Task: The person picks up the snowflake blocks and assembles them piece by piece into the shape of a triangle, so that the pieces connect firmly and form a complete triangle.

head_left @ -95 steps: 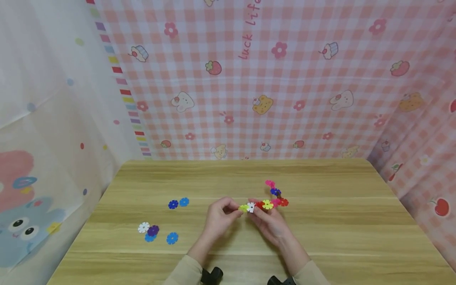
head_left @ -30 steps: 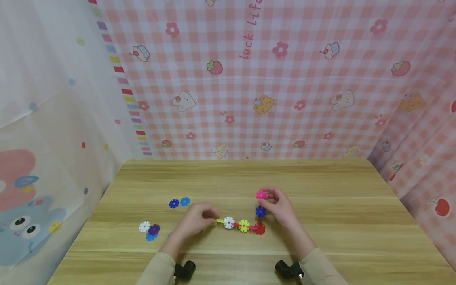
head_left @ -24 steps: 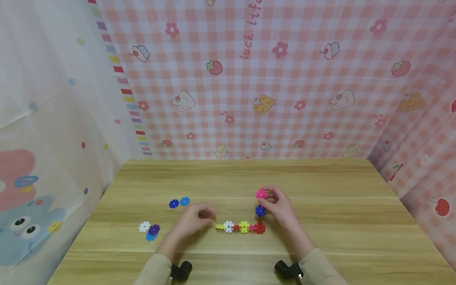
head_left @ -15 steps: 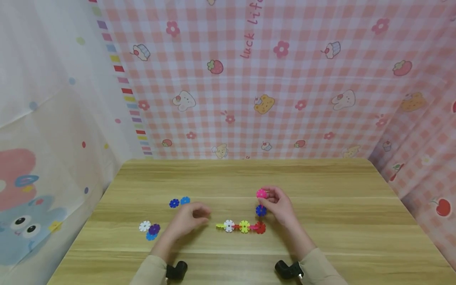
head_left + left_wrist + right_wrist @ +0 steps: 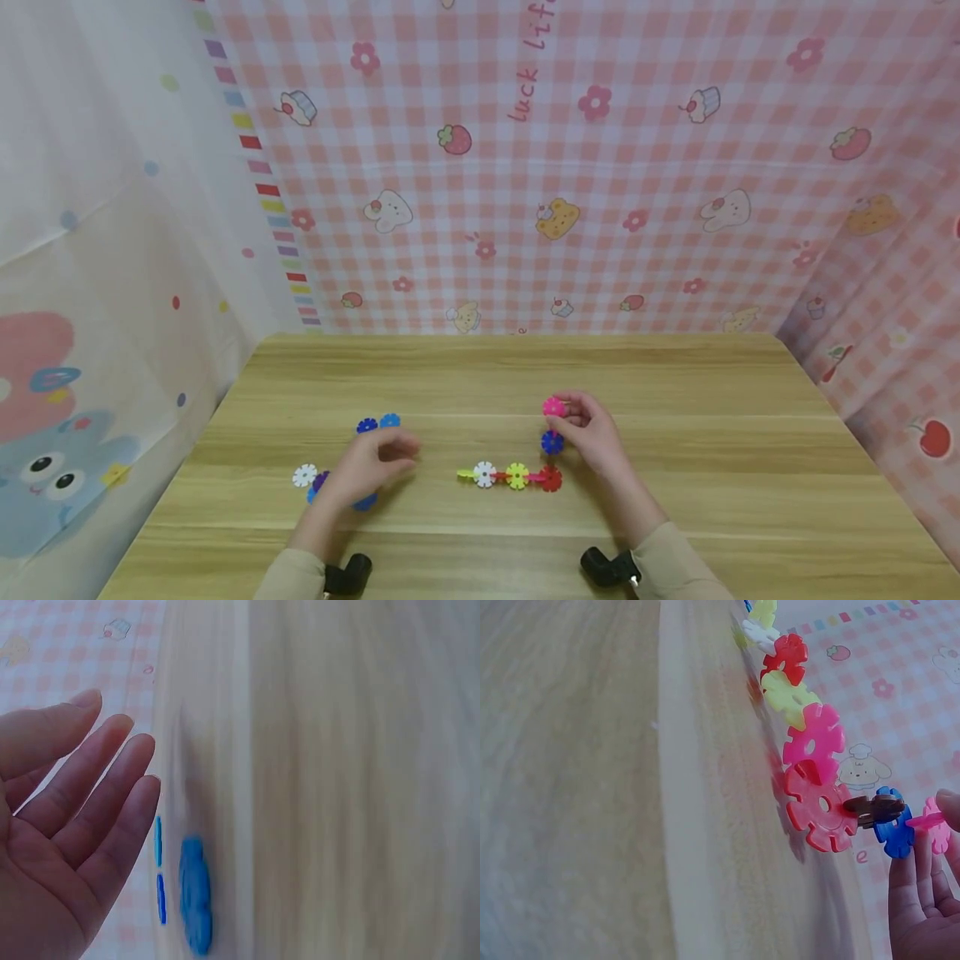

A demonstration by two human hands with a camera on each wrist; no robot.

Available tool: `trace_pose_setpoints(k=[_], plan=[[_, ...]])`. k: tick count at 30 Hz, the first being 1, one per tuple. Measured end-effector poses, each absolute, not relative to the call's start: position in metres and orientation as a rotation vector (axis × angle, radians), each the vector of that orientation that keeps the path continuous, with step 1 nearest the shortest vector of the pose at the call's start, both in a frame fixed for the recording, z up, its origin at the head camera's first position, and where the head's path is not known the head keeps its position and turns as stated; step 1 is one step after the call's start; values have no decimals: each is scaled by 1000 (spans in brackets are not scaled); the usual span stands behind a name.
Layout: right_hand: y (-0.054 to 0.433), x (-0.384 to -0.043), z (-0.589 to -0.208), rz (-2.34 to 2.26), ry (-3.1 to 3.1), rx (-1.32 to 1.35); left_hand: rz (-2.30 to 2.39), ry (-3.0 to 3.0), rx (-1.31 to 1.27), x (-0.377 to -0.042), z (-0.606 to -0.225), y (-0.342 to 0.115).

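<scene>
An L-shaped chain of slotted plastic snowflake discs lies in the middle of the table. Its long side runs from a yellow-green disc past a white disc and a yellow disc to a red disc. From there a brown disc and a blue disc lead up to the pink end. My right hand pinches a pink disc there between thumb and fingers. My left hand hovers left of the chain, holding nothing, fingers loosely extended in the left wrist view.
Loose discs lie on the left: dark blue and light blue behind the left hand, white, purple and blue ones by the forearm. A patterned cloth hangs behind the wooden table.
My left hand has let go of the yellow-green end and moved left toward the loose discs. The chain, earlier lifted in both hands, has come down; my right hand stays on its pink end.
</scene>
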State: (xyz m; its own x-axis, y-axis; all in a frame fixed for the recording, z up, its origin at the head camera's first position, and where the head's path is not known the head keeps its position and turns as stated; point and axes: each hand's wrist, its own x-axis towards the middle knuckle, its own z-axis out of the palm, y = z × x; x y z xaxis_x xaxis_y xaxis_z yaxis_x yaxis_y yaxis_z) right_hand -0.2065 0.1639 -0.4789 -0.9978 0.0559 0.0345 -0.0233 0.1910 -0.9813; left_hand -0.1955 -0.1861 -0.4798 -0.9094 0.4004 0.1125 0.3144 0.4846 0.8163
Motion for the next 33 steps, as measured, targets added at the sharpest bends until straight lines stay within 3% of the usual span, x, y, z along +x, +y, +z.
trace_pose_setpoints(k=[24, 33], plan=[[167, -205, -480, 1964, -2349, -38, 1545, 2748, 201, -190, -483, -285], [166, -205, -481, 1940, -2381, -47, 1416, 2739, 357, -181, -486, -317]])
